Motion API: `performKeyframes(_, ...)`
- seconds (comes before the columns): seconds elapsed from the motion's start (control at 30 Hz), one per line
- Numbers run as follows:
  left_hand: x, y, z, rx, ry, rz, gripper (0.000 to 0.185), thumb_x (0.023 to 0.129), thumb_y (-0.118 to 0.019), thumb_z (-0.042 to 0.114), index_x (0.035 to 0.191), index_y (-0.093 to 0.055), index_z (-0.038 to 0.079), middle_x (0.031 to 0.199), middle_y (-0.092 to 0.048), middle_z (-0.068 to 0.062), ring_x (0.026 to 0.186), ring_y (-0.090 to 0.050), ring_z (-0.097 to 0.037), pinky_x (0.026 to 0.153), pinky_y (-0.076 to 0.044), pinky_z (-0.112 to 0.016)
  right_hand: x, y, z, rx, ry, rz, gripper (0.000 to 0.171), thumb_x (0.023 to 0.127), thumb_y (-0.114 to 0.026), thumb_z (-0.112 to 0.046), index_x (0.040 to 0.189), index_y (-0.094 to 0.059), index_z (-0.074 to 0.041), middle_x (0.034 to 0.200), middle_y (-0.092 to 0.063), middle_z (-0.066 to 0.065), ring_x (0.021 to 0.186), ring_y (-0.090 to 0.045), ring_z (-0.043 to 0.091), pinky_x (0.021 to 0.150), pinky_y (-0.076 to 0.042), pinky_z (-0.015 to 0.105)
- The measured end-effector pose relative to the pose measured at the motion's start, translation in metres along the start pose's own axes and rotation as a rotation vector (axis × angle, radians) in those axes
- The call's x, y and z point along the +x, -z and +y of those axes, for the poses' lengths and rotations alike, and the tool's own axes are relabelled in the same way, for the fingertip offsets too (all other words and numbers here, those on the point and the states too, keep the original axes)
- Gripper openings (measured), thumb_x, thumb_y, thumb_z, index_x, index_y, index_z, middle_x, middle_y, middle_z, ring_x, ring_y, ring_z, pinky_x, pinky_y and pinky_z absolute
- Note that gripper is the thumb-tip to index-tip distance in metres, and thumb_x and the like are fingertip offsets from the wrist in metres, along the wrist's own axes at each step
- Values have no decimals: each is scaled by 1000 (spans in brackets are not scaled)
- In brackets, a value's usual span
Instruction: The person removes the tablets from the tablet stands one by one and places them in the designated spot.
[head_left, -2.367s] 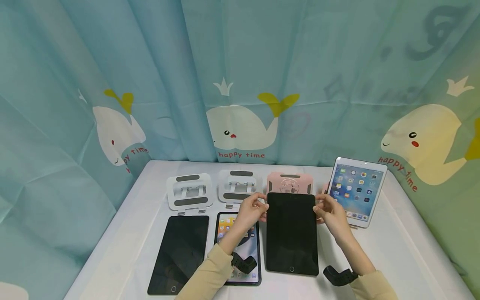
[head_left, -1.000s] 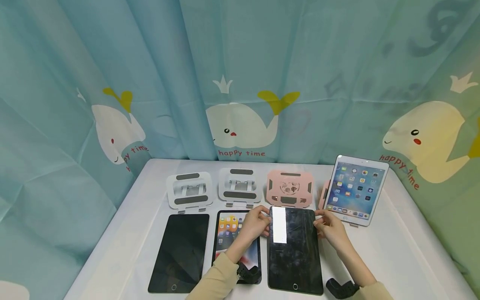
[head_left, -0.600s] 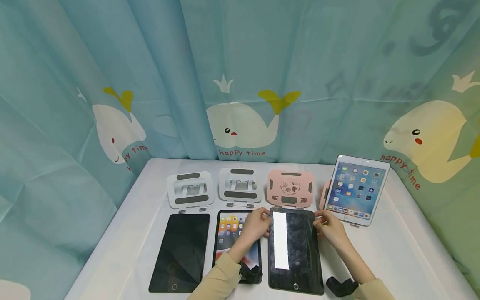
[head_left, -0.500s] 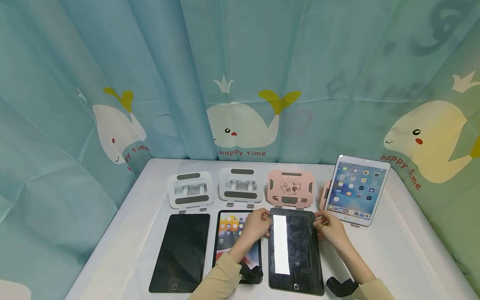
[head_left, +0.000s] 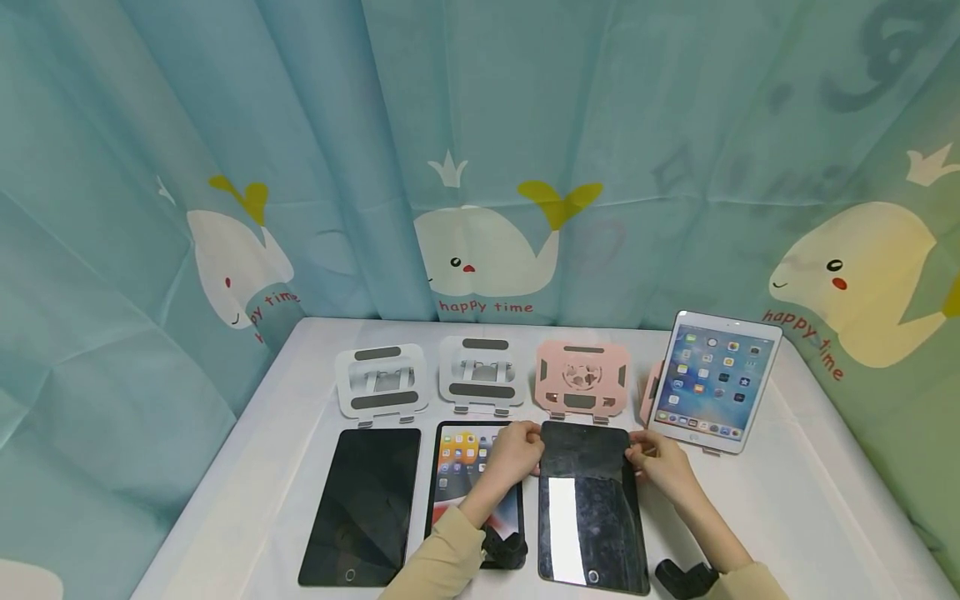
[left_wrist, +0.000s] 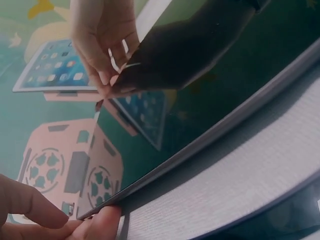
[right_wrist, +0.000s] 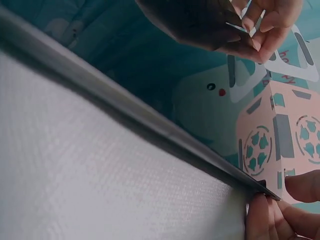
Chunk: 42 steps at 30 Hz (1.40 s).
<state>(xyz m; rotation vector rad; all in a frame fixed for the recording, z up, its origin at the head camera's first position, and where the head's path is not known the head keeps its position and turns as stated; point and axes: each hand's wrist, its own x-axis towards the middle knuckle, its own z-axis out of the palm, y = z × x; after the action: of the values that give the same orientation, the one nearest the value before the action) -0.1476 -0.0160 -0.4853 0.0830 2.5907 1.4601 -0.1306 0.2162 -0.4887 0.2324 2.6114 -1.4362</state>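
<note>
A black tablet (head_left: 609,500) with a round home button lies screen up in front of the pink stand (head_left: 552,377). A bright white reflection crosses its screen. My left hand (head_left: 516,452) pinches its far left corner; in the left wrist view the fingers (left_wrist: 102,222) sit at that corner. At the far right corner, my right hand (head_left: 663,468) holds the edge between thumb and fingers, and the right wrist view shows fingertips (right_wrist: 257,215) under it. Both wrist views show the tablet's side edge over white cloth; whether its near end touches the table cannot be told.
Two white stands (head_left: 343,387) stand at the back left. In front lie another black tablet (head_left: 363,500) and a lit tablet (head_left: 450,475), partly under my left forearm. At right, a white tablet (head_left: 712,379) leans on a pink stand (head_left: 649,392). A whale-print curtain (head_left: 637,125) hangs behind.
Both hands have brought the black tablet down and nearer to me from in front of the pink stand, which now shows fully. Lately its far edge has dipped slightly, and the reflection has slid nearer.
</note>
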Motion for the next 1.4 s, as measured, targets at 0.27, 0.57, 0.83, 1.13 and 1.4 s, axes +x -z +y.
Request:
performKeyframes(0.27,1,1,2,13,-12,-46,33,85,-53,0,114,-62,-13,85,-67,-12,43,-54,-5,50,-45,-17,-1,0,0,4,-5,-1,36,90,-57,-2,121,-54,16,85,-58,11,68,-58,10,56,-54,23)
performKeyframes(0.57,2,5,4,40,-46,-103,32,87,-52,0,114,-62,-15,80,-64,-13,47,-63,-16,51,-44,-17,-2,2,1,17,-15,-9,36,89,-54,0,122,-54,16,87,-60,13,69,-58,10,57,-55,25)
performKeyframes(0.83,3,3,3,145,-118,-66,32,83,-56,3,110,-66,-9,82,-56,-9,69,-47,-13,60,-37,-22,-4,6,5,36,3,-32,36,90,-53,1,124,-53,15,91,-63,15,70,-61,8,60,-56,23)
performKeyframes(1.13,6,-3,13,180,-151,-74,30,84,-59,6,112,-68,0,85,-57,-5,70,-46,-10,63,-38,-21,-8,16,4,29,24,-7,32,93,-53,-1,121,-56,12,92,-64,15,69,-59,5,59,-54,22)
performKeyframes(1.4,10,-12,24,164,-198,-64,28,84,-59,7,110,-69,2,88,-62,-5,71,-52,-8,64,-41,-20,-10,26,6,4,60,84,30,94,-56,-7,120,-59,6,100,-64,21,72,-60,1,62,-54,21)
